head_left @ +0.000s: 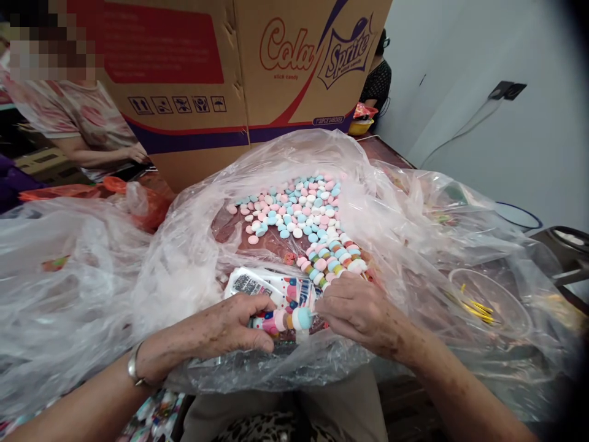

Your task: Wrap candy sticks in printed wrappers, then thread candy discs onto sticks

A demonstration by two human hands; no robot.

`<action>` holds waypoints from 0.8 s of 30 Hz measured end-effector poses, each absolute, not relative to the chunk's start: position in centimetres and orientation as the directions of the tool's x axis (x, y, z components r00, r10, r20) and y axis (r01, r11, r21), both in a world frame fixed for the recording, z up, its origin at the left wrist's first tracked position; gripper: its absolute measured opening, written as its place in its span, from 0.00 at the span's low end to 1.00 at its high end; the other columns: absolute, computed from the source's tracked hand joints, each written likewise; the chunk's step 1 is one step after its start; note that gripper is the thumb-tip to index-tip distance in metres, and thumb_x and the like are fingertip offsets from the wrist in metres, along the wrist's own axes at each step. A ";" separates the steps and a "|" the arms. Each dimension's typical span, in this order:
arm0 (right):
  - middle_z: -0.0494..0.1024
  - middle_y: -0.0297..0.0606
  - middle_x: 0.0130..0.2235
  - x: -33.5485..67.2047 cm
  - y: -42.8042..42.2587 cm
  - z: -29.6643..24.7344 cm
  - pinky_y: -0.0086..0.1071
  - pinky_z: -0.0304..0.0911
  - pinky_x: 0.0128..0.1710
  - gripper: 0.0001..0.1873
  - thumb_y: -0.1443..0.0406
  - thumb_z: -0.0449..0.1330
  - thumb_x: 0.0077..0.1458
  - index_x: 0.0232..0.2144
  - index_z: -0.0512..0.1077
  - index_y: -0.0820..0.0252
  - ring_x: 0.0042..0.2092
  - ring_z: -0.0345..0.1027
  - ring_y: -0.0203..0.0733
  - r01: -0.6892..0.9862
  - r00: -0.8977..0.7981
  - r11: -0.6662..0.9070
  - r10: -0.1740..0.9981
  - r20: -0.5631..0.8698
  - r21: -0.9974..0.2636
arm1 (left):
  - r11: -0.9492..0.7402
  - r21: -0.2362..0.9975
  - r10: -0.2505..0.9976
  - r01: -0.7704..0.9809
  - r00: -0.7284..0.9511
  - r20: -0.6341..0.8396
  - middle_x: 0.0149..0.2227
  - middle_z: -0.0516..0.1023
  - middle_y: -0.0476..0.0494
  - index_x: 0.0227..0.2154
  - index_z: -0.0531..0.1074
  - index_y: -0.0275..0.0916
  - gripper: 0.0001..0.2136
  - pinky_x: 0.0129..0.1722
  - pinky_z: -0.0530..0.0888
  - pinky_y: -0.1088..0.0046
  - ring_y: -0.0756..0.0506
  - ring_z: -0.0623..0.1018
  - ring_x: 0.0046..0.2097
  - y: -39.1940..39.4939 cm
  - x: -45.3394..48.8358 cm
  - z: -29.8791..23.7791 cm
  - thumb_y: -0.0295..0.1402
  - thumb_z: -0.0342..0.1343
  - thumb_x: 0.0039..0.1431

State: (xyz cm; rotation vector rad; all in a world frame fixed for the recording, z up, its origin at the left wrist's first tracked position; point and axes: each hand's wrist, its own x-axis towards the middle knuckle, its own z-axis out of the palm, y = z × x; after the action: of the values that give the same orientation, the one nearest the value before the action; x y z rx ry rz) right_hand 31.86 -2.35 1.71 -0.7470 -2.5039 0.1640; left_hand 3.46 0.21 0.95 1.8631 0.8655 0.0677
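My left hand (225, 328) is closed around a short string of pastel candy discs (283, 320), with a bracelet on the wrist. My right hand (356, 310) is closed too, pinching the string's other end at a blue disc. Under both hands lies a printed white wrapper (257, 285). A longer strand of threaded candies (331, 261) runs up from my right hand. Beyond it a heap of loose pink, blue and white candy discs (299, 209) lies on a clear plastic sheet (193, 258).
A large Cola Sprite cardboard box (221, 80) stands behind the heap. Another person in a patterned shirt (78, 120) sits at the far left. More crumpled plastic (55, 276) lies left; a clear bowl with yellow sticks (483, 304) sits right.
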 end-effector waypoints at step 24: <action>0.74 0.30 0.27 27.9 -3.0 0.0 0.30 0.52 0.32 0.12 0.72 0.55 0.60 0.25 0.69 0.59 0.29 0.62 0.35 0.567 -0.703 0.692 0.689 0.175 -0.446 | -0.402 0.802 0.577 0.441 0.803 -0.152 0.41 0.76 0.45 0.48 0.69 0.43 0.14 0.36 0.65 0.72 0.44 0.71 0.39 -1.0 5.0 1.1 0.41 0.58 0.63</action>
State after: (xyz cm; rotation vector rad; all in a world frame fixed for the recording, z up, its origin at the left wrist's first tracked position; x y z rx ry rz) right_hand 27.85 -3.03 -0.03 -0.9885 -2.5740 0.5196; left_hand 4.99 -1.00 1.07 2.0585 0.7533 0.1851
